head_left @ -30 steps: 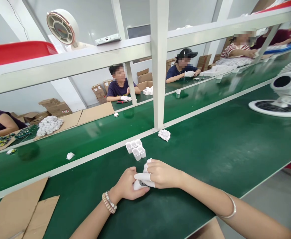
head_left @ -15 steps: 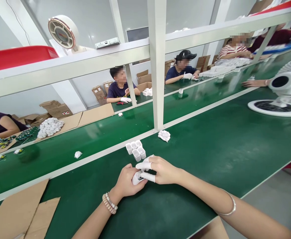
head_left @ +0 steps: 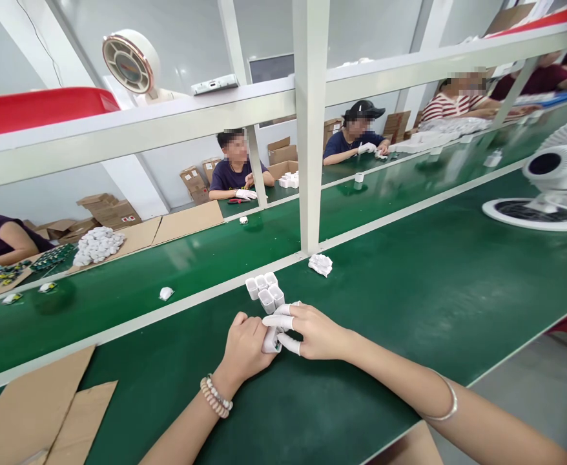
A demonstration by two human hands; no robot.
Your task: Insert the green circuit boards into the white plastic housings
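My left hand [head_left: 247,347] is wrapped round a small white plastic housing [head_left: 270,341] with its open end towards my right hand. A bit of green shows inside the opening. White finger cots cover the thumb and fingers of my right hand [head_left: 315,330], which are bent in a pinch at that opening; what lies between them is mostly hidden. Just beyond my hands, several similar white housings [head_left: 267,297] stand upright in a close group, open ends up. A crumpled white piece [head_left: 320,264] lies behind them by the post.
A white post [head_left: 310,129] rises beyond the housings. Behind runs a green conveyor belt [head_left: 206,258] with scattered small white parts. Cardboard [head_left: 26,413] lies at left, and a white fan [head_left: 555,174] stands at right. Several co-workers sit across the belt.
My left hand has turned the housing slightly, and my right fingers have closed in on its opening. Parts on the belt have shifted right. A co-worker's hand at far right has withdrawn.
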